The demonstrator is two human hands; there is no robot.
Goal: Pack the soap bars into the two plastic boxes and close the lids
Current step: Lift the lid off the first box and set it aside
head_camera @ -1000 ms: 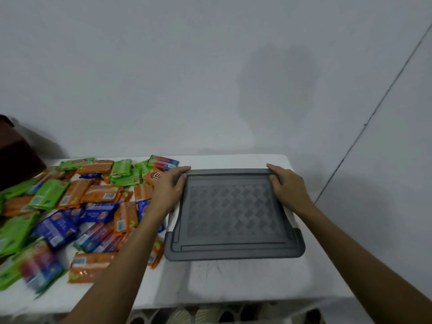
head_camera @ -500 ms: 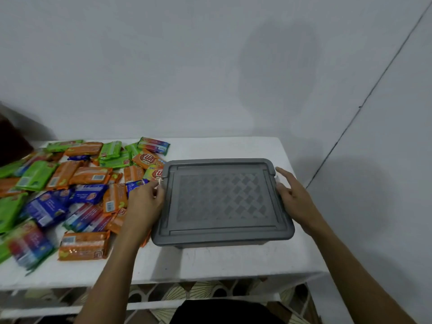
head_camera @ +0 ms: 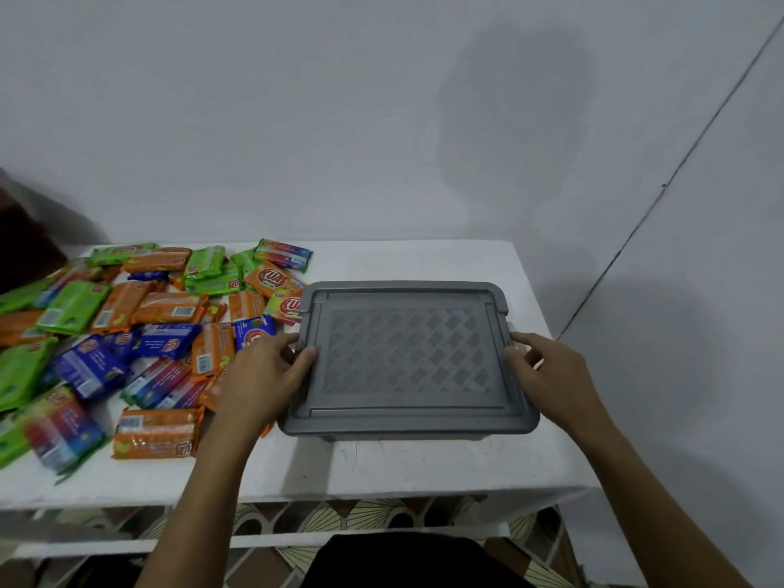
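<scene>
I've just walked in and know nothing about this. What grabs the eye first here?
The grey lidded box sits on the right part of the white table, with the left hand and right hand holding its two short sides. To its left sprawls a bright heap of soap bars in orange, green and blue wrappers.

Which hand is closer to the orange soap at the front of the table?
Left. The left hand grips the left edge of the grey box, just beside the orange soap. The right hand holds the right edge, across the box from the soap.
</scene>
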